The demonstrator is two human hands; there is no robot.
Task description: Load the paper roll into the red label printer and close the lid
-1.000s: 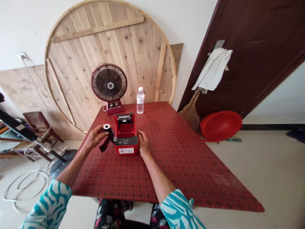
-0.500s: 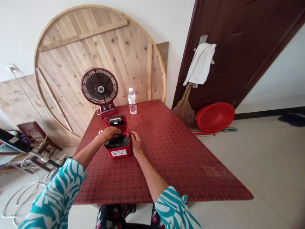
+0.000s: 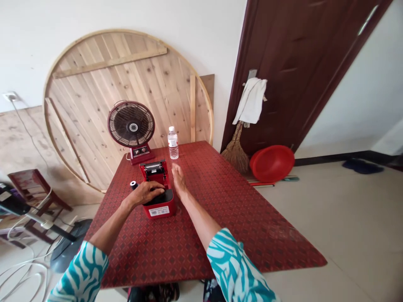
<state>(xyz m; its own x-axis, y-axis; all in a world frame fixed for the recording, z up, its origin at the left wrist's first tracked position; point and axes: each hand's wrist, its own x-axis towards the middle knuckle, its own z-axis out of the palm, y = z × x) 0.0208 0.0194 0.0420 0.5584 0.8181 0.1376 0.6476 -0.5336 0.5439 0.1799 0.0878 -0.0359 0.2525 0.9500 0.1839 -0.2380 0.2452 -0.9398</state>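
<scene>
A red and black receipt printer (image 3: 159,211) stands on the table with its lid (image 3: 153,168) raised, a white label on its front. My left hand (image 3: 147,193) rests over the printer's black front top, fingers stretched across toward its inside and holding nothing I can see. My right hand (image 3: 179,182) is held up just right of the printer, its fingers extended toward the raised lid, with nothing in it. Left of the printer, a small paper roll (image 3: 133,184) sits partly behind my left hand.
A red patterned cloth covers the table (image 3: 226,218). At its far end are a fan (image 3: 132,126) and a water bottle (image 3: 173,144). A round wooden tabletop (image 3: 163,96) leans on the wall. By the door are a broom (image 3: 236,153) and a red basin (image 3: 273,162).
My left hand has drawn back from inside the printer onto its black front top. The right hand has risen toward the lid along the printer's right side. The view has tilted up.
</scene>
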